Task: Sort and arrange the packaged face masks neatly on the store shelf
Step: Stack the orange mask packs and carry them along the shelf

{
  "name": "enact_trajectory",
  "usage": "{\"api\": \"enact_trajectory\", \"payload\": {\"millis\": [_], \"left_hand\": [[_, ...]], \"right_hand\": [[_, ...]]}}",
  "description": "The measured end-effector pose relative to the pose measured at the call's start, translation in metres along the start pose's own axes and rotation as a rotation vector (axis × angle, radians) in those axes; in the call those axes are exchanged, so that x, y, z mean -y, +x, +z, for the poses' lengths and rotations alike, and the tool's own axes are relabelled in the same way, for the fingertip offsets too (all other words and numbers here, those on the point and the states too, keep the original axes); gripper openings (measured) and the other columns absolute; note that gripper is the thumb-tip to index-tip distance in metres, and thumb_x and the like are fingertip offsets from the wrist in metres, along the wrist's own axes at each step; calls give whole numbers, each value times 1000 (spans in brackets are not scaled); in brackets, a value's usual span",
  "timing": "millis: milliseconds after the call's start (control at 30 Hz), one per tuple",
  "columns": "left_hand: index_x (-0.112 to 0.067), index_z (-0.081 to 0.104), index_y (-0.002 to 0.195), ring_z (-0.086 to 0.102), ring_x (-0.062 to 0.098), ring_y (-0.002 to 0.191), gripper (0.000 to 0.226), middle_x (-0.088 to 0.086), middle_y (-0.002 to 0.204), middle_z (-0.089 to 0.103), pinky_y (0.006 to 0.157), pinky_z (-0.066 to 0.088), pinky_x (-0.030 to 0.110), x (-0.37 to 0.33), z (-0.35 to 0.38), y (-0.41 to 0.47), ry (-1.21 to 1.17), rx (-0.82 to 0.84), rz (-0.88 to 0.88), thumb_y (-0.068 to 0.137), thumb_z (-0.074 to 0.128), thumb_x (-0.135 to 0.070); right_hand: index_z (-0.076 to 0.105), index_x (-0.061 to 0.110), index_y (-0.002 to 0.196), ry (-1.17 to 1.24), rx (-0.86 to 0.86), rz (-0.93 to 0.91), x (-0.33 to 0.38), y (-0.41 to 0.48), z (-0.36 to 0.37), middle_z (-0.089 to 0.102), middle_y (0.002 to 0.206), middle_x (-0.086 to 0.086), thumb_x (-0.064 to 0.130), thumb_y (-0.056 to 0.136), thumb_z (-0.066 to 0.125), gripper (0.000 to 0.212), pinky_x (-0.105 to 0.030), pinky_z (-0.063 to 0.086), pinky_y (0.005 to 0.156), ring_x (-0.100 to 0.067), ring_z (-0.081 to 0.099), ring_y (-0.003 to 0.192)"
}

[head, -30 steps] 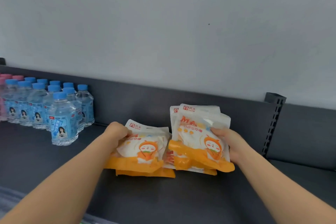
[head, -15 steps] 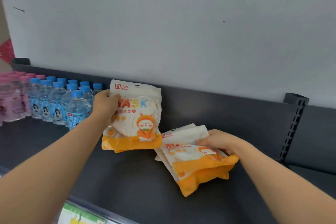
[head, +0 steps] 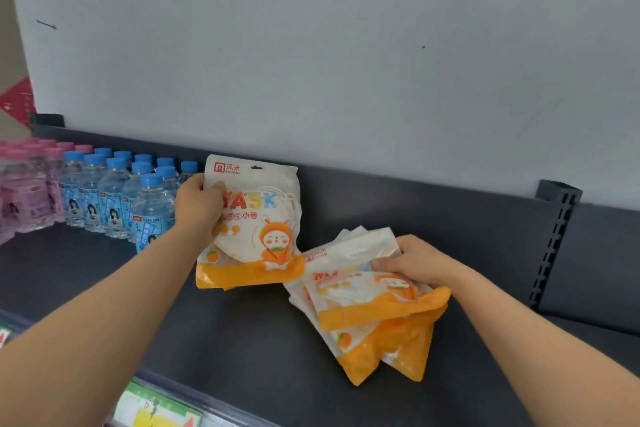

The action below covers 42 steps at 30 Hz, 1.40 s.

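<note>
Dark shelf, pale wall, water bottles left

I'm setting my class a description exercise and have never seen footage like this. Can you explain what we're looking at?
There is no machine here. A person wears a camera on the head, which looks forward and down at their own arms. The left grip, a bare hand, holds a mask pack upright with its printed side facing us. The right grip clutches a fanned bundle of packs, tilted low over the dark shelf. Further left on the shelf stand blue-capped water bottles and pink bottles.
</note>
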<state>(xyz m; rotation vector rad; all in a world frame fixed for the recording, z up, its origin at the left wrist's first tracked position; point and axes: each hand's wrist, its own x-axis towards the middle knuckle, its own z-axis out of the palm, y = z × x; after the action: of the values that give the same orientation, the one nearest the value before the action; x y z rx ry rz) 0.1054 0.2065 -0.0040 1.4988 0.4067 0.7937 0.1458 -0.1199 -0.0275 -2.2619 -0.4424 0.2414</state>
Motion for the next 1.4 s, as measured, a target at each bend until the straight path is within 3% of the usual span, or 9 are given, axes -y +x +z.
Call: {"api": "enact_trajectory", "payload": {"millis": [200, 400, 500, 567, 633, 767, 900, 1033, 1400], "left_hand": [[-23, 53, 89, 62, 20, 89, 15, 3, 98, 62, 71, 54, 34, -6, 7, -8, -44, -162, 57, 100, 44, -17], [-22, 58, 94, 69, 24, 83, 12, 8, 97, 68, 67, 60, 42, -4, 31, -38, -76, 81, 54, 99, 48, -17], [-16, 64, 95, 68, 28, 74, 11, 19, 94, 70, 58, 59, 43, -4, 44, -57, -166, 300, -17, 96, 55, -11], [-9, 67, 103, 68, 40, 87, 13, 26, 102, 70, 79, 55, 61, -4, 49, -66, -249, 413, -80, 94, 57, -8], [-5, 65, 112, 66, 42, 101, 21, 24, 109, 70, 91, 51, 61, -6, 51, -73, -304, 461, -116, 98, 52, -14], [-19, 65, 118, 72, 19, 97, 50, 4, 108, 74, 75, 58, 32, -10, 47, -83, -302, 647, -107, 96, 36, -53], [-31, 53, 117, 71, 2, 90, 36, -12, 104, 73, 67, 55, 17, -4, 42, -89, -126, 818, 62, 83, 56, -40], [-27, 38, 128, 70, 10, 101, 76, -8, 111, 70, 77, 59, 28, 5, 45, -87, -41, 858, 119, 71, 82, -3], [-16, 60, 121, 73, 26, 93, 34, 6, 106, 74, 83, 59, 46, 14, 51, -84, -148, 744, -41, 88, 68, -23]], "right_hand": [[66, 1, 114, 801, -273, -144, 0, -17, -34, 74, 104, -17, 1, 87, 65, 27, -40, 60, 69, -29, 74, 88], [65, 4, 115, 995, -160, -227, 15, -21, -20, 73, 108, -17, -2, 89, 59, 27, -41, 61, 69, -32, 72, 94], [64, 4, 118, 979, -148, -194, 13, -18, -4, 73, 109, -17, -3, 89, 60, 30, -43, 60, 74, -32, 72, 96], [64, 5, 120, 928, -193, -154, 7, -18, 5, 73, 109, -15, -4, 88, 61, 34, -42, 58, 77, -31, 71, 98], [65, 6, 119, 924, -241, -106, -1, -17, 11, 74, 107, -13, -6, 87, 62, 35, -40, 58, 75, -29, 72, 96], [65, 7, 117, 968, -298, -39, -10, -15, 20, 74, 107, -14, -6, 84, 66, 36, -45, 59, 77, -32, 71, 96], [65, 10, 116, 964, -346, -19, -8, -9, 26, 74, 105, -12, -4, 82, 70, 37, -50, 59, 81, -31, 72, 94], [67, 11, 112, 943, -356, -43, 0, -4, 32, 74, 104, -12, -5, 82, 70, 34, -47, 59, 79, -30, 73, 93], [51, 19, 132, 839, -184, -21, -6, 6, 29, 71, 117, -8, 25, 74, 80, 66, -53, 55, 90, -29, 70, 103]]}}
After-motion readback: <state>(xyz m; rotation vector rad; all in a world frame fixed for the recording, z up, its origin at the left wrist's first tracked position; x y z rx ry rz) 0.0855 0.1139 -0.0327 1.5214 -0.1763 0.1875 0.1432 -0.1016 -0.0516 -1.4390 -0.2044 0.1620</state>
